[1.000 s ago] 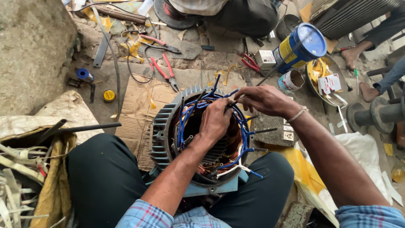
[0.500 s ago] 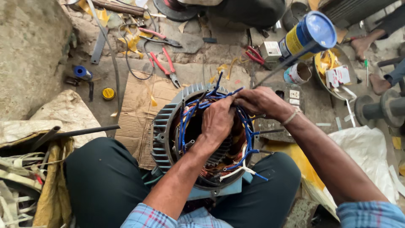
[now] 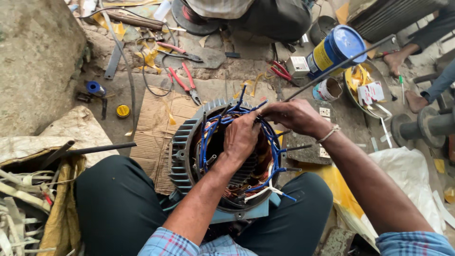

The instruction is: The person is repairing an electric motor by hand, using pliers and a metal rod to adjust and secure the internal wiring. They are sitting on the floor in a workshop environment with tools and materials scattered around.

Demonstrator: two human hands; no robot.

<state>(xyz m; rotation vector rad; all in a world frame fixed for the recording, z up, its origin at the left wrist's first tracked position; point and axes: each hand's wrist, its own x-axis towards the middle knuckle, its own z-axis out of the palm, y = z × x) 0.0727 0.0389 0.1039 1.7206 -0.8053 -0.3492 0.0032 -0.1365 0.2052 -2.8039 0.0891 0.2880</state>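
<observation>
Little has moved since the earlier frame: both hands stay on the blue wires (image 3: 265, 130) at the far rim of the stator (image 3: 189, 151), which sits between the knees. Left hand (image 3: 241, 137) reaches into the bore, fingers curled shut around the bundle; right hand (image 3: 289, 116) pinches the wires at the rim. Best to keep the bundle pressed snug against the copper winding (image 3: 246, 182) and draw each lead evenly, avoiding kinks
</observation>
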